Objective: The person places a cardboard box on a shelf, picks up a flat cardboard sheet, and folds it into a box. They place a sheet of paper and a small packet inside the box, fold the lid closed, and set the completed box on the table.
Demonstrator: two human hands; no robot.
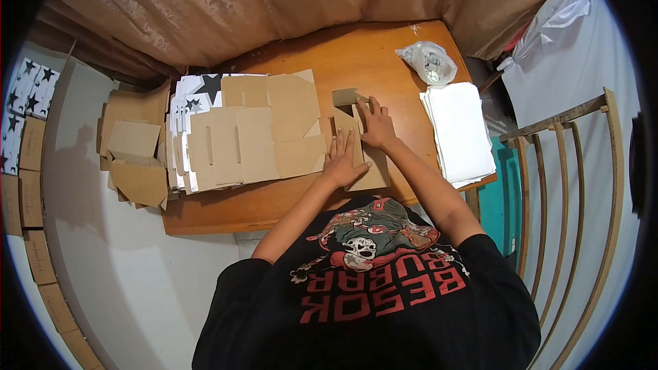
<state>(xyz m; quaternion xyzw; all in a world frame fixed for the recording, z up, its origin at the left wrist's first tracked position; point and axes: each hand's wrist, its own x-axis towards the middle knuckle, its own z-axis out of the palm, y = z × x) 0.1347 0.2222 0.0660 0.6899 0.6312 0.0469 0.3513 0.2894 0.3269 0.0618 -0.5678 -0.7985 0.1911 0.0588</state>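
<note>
A brown cardboard box [371,177], partly folded, lies on the table in front of me. Its far end stands up around a dark opening. My left hand [340,163] rests on the near part of the box, fingers stretched out and pressed flat, thumb apart. At the far right side of the box, my right hand [376,125] has its fingers bent over the raised wall; part of their grip is hidden. Just left of the box lies a stack of flattened cardboard boxes [257,138], some showing white faces with black stars.
A stack of white sheets [460,136] lies at the table's right, below a clear plastic bag [428,63] with contents. Opened cardboard [137,147] overhangs the left edge of the wooden table [288,55]. Boxes [33,140] line the far left; a wooden rack [562,185] stands right.
</note>
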